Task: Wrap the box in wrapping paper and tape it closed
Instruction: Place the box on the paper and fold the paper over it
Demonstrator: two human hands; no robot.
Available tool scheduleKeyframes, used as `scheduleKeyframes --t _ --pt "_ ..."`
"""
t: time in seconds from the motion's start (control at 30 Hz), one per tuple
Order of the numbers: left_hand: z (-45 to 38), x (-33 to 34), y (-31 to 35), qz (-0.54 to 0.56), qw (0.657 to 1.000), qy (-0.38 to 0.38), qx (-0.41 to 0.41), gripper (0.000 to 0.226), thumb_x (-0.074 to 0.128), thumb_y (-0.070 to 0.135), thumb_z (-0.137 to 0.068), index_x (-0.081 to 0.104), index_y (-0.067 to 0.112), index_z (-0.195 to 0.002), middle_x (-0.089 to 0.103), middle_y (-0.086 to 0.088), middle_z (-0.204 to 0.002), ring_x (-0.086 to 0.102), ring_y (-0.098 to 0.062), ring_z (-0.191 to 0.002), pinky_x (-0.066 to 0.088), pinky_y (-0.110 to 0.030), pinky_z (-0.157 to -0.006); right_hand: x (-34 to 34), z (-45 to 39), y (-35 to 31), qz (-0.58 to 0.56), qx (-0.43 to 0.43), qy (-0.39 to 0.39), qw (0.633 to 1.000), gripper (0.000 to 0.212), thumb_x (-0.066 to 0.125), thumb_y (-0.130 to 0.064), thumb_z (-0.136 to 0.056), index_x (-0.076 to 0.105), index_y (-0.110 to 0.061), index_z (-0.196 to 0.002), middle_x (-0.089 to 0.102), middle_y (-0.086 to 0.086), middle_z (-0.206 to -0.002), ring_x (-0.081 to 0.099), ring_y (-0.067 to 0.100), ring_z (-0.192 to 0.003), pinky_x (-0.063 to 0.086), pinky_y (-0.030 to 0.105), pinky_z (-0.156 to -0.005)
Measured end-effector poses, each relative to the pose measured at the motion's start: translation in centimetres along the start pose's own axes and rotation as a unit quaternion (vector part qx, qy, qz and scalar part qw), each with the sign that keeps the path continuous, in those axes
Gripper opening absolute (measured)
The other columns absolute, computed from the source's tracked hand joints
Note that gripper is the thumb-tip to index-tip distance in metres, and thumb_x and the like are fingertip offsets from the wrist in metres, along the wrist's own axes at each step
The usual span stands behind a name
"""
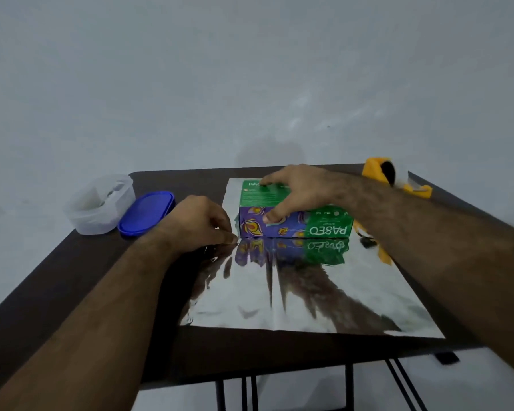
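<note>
1. A dark brown surface (72, 280) carries everything.
2. A shiny silver wrapping sheet (279, 295) lies flat on it.
3. A green-and-purple cardboard tissue box (297, 225) stands on the sheet's far half.
4. The right hand (297, 188) holds the box in its grip, thumb on the near side.
5. The left hand (199, 223) pinches the sheet's left edge.

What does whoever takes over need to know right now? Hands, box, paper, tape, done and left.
Right hand: grip on the green and purple cardboard tissue box, fingers over the top, thumb on the near side.
Left hand: pinching the left edge of the shiny silver wrapping paper sheet beside the box.
Box sits on the far part of the sheet, which lies flat on the dark brown table.
Yellow tape dispenser at the far right corner, untouched.
Done: box placed on paper.
Left: every fold, all taping.
</note>
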State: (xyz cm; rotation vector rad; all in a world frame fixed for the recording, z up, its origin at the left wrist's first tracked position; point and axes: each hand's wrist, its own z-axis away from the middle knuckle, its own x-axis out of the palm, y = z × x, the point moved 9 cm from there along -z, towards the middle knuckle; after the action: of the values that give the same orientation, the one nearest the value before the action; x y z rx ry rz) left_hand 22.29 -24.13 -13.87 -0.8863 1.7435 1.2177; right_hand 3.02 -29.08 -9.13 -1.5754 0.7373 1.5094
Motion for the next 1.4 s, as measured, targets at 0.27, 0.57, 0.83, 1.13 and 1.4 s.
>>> scheduleKeyframes --t 0.27,0.57,0.83,1.13,1.4 --pt "0.0 0.5 0.0 0.023 0.999 -0.023 0.009 0.009 0.092 0.036 -0.08 0.085 0.03 -0.083 0.076 0.023 -0.079 0.071 0.001 -0.077 0.063 -0.035 -0.081 0.5 0.0 0.0 0.003 0.011 0.015 1.0 0.106 0.081 -0.081 -0.063 0.042 -0.048 -0.156 0.049 -0.004 -0.155 0.054 0.022 -0.133 0.048 0.044 -0.108" --pt "0.0 0.4 -0.2 0.024 0.999 -0.027 -0.002 0.011 0.092 0.039 -0.079 0.085 0.032 -0.084 0.076 0.024 -0.082 0.072 0.0 -0.078 0.064 -0.035 -0.083 0.4 -0.2 0.2 0.026 0.021 0.016 0.999 0.11 0.076 -0.086 -0.061 0.041 -0.045 -0.158 0.048 -0.003 -0.156 0.052 0.023 -0.136 0.047 0.046 -0.109" --pt "1.3 -3.0 2.7 -0.001 0.974 0.221 0.052 0.026 0.077 0.045 -0.093 0.08 0.021 -0.086 0.07 0.011 -0.078 0.065 -0.013 -0.075 0.051 -0.033 -0.069 -1.7 0.5 2.1 -0.06 0.033 0.076 0.995 0.111 0.051 -0.102 -0.066 0.041 -0.041 -0.158 0.041 -0.004 -0.165 0.044 0.023 -0.147 0.037 0.05 -0.121" --pt "1.1 -1.4 6.9 -0.067 0.956 0.234 0.164 0.045 0.058 0.051 -0.095 0.078 0.02 -0.121 0.076 0.002 -0.119 0.065 -0.023 -0.109 0.052 -0.039 -0.095 -3.5 -6.4 12.0 -0.045 0.125 0.101 0.986 0.041 0.05 -0.037 -0.11 0.066 -0.016 -0.142 0.061 0.007 -0.149 0.054 0.027 -0.138 0.039 0.033 -0.114" --pt "0.2 -1.0 6.5 -0.097 0.956 0.222 0.164 0.04 0.064 0.052 -0.089 0.08 0.029 -0.117 0.076 0.012 -0.114 0.065 -0.013 -0.106 0.045 -0.034 -0.084 1.8 -13.3 16.2 0.045 0.137 -0.035 0.989 0.056 0.062 -0.023 -0.102 0.049 -0.022 -0.157 0.049 0.002 -0.161 0.049 0.025 -0.144 0.039 0.04 -0.12"
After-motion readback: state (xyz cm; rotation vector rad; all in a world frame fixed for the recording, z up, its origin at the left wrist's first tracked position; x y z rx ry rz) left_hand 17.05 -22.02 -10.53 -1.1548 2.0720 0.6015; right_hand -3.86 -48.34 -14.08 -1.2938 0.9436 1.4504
